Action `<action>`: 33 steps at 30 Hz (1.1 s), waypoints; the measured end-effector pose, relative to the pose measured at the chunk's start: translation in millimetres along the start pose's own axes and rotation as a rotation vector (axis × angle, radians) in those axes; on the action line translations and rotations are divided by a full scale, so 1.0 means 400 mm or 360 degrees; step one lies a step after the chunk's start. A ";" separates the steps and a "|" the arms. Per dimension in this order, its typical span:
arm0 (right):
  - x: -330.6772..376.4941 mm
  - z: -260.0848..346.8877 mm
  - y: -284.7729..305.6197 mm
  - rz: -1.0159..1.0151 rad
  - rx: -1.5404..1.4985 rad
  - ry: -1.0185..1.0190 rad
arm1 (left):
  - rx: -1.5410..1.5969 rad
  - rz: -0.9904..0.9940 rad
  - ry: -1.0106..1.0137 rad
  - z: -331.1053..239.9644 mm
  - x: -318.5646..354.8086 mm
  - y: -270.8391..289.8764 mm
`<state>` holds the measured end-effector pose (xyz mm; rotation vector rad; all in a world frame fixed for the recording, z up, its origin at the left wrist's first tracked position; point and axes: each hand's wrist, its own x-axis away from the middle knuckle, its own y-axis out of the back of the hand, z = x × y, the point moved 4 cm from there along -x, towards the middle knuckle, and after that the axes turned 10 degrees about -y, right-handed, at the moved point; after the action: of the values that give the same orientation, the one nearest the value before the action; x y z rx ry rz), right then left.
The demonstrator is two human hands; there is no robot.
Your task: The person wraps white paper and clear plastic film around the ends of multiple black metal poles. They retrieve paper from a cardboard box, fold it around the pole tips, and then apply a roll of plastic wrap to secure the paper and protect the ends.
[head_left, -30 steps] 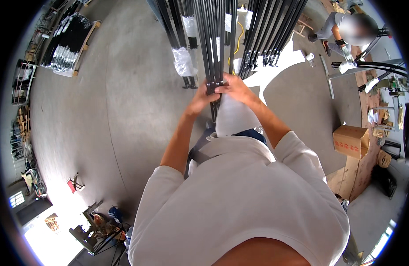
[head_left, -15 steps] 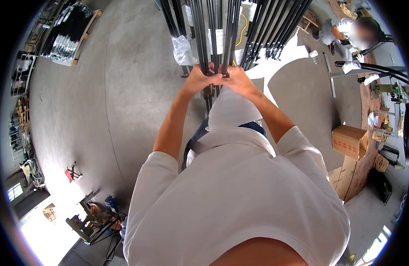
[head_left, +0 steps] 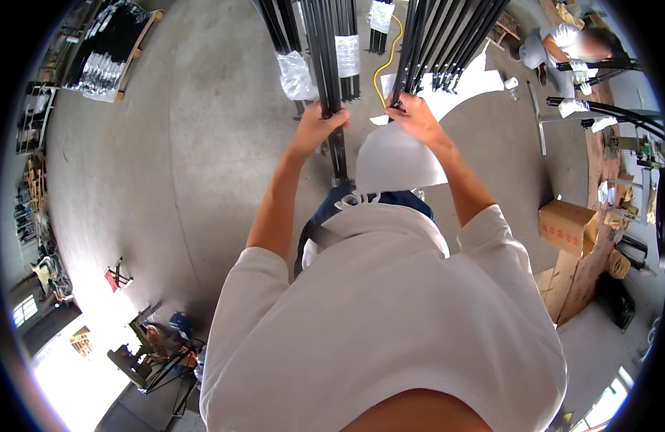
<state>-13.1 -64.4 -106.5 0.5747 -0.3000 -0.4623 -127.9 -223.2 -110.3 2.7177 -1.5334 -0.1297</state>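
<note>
My left hand (head_left: 321, 131) is closed around a few long black tubes (head_left: 322, 54), which run from the upper edge down past my fingers toward my legs. Off to the right, my right hand (head_left: 417, 119) has its fingers closed at the lower end of a black tube (head_left: 404, 75). This tube lies along the left side of a slanting row of black tubes (head_left: 458, 50). Its grip is partly hidden by the fingers. Behind my left hand are bundles of black tubes wrapped in clear plastic (head_left: 296, 75) and white wrap (head_left: 347, 56).
A yellow cable (head_left: 381, 72) runs along the floor between the bundles. White sheeting (head_left: 462, 101) lies under the tube row. On the right are a metal frame (head_left: 537, 119), a cardboard box (head_left: 567, 227) and another person (head_left: 563, 54) beside black tubes. A loaded pallet (head_left: 136, 54) stands far left.
My hands were together around the tubes; they are now apart. My right hand has moved right to the tube row, and the tube it held in the middle no longer shows there.
</note>
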 end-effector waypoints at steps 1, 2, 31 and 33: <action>-0.001 0.004 0.003 0.0087 -0.0017 0.0046 | 0.0054 0.0060 -0.0039 -0.007 -0.003 -0.003; 0.001 0.012 0.004 0.0172 -0.0034 0.0091 | 0.0109 0.0122 -0.0078 -0.010 -0.006 -0.005; 0.041 -0.236 0.000 0.0334 -0.0311 -0.0560 | 0.0847 0.0894 0.0269 0.078 -0.178 -0.123; 0.028 -0.167 -0.044 0.0408 -0.0083 -0.0507 | 0.0898 0.0759 0.0259 0.097 -0.178 -0.133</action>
<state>17.1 -52.9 -168.4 0.4033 -0.6560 -0.3113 -122.1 -134.0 -147.6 2.4984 -2.3893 0.5991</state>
